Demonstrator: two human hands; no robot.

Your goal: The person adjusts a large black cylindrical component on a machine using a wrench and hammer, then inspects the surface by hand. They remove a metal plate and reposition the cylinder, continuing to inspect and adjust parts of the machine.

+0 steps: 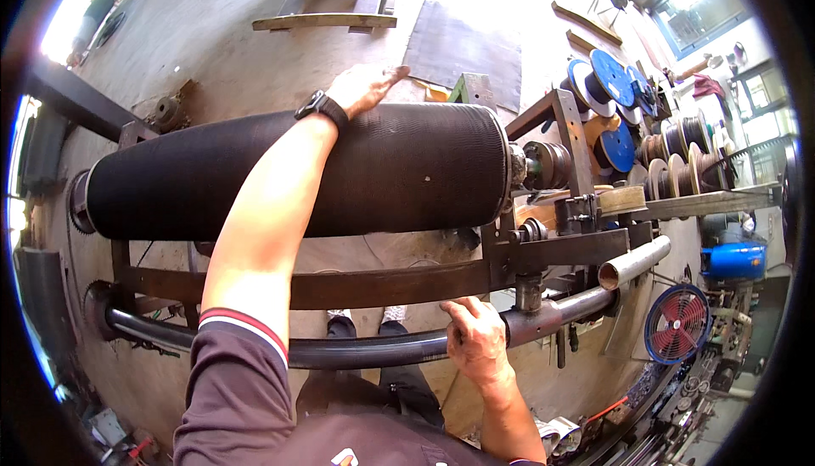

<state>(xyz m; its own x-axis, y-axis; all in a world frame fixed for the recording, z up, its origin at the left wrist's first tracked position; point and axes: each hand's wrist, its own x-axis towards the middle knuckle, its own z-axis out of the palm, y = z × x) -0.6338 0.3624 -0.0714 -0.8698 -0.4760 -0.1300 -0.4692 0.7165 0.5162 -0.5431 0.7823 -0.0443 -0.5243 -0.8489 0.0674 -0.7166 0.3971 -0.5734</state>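
Note:
A large black roller (407, 169) with a finely ribbed surface lies crosswise in a dark metal frame. My left arm reaches over it. My left hand (365, 90), a dark watch (323, 109) on its wrist, rests at the roller's far upper side with fingers stretched to the right. Nearer my body runs a shiny black tube (365, 352), its right end meeting a metal sleeve (543, 320). Across the tube, just left of that sleeve, lies my right hand (478, 339) with curled fingers; whatever they may pinch is hidden.
A frame beam (390, 286) runs between roller and tube. Beyond the frame's right end are blue spools (613, 77), a short open pipe (635, 262), a red-bladed fan (677, 323) and a blue tank (735, 261). A metal stand (327, 21) stands on the far floor.

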